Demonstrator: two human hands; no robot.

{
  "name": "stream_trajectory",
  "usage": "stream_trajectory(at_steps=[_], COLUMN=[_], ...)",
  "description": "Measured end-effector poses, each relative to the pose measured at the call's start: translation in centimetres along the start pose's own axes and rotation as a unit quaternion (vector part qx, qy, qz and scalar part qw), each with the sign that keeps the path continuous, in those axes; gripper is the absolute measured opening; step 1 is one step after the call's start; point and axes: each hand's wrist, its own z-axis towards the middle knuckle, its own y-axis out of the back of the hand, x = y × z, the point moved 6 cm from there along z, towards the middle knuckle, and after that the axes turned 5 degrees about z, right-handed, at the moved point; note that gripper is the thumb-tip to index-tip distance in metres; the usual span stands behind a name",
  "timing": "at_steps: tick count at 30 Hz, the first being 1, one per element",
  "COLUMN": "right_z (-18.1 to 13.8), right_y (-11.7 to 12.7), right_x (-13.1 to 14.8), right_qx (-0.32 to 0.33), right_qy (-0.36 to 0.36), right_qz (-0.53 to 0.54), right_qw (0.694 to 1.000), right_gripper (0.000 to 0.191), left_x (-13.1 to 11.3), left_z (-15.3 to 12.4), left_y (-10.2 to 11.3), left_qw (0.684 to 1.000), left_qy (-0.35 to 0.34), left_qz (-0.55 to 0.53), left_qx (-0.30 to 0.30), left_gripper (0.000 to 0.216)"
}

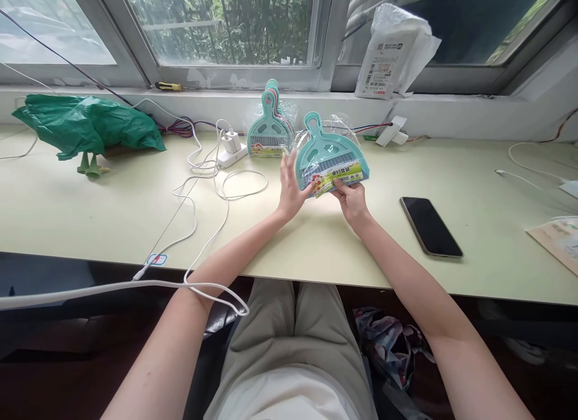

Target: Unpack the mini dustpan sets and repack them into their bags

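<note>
A teal mini dustpan set (328, 156) in clear plastic wrap, with a yellow-green label along its lower edge, is held upright over the pale desk (90, 209). My right hand (353, 200) grips its lower edge at the label. My left hand (290, 188) rests against its left side, fingers stretched upward with the thumb under the package. Behind it, several more wrapped dustpan sets (270, 126) lean in a stack against the wall under the window.
A black phone (430, 226) lies to the right. White cables (212, 185) and a charger on a power strip (231, 149) sprawl to the left. A green plastic bag (85, 125) sits far left; a white parcel bag (392, 52) leans on the sill.
</note>
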Motion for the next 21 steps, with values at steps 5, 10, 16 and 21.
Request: stream_trajectory(at_steps=[5, 10, 16, 21], right_z=[-0.1, -0.3, -0.6, -1.0], right_y=[-0.1, -0.4, -1.0, -1.3], right_x=[-0.2, 0.1, 0.1, -0.5], right_qx=[0.008, 0.016, 0.052, 0.074], right_qy=[-0.005, -0.006, -0.022, -0.043], right_qz=[-0.010, -0.015, -0.043, -0.078], right_qw=[1.000, 1.000, 0.997, 0.993], right_gripper=[0.045, 0.046, 0.046, 0.047], left_x=[-1.6, -2.8, -3.7, -4.4], left_z=[-0.7, -1.1, -1.5, -1.6], left_y=[0.3, -0.9, -1.4, -0.9], left_qw=[0.979, 0.962, 0.955, 0.972], left_qy=[-0.051, -0.138, -0.160, -0.133], left_qz=[0.195, 0.196, 0.166, 0.139], left_qx=[0.017, 0.134, 0.186, 0.136], left_gripper=[0.044, 0.047, 0.041, 0.039])
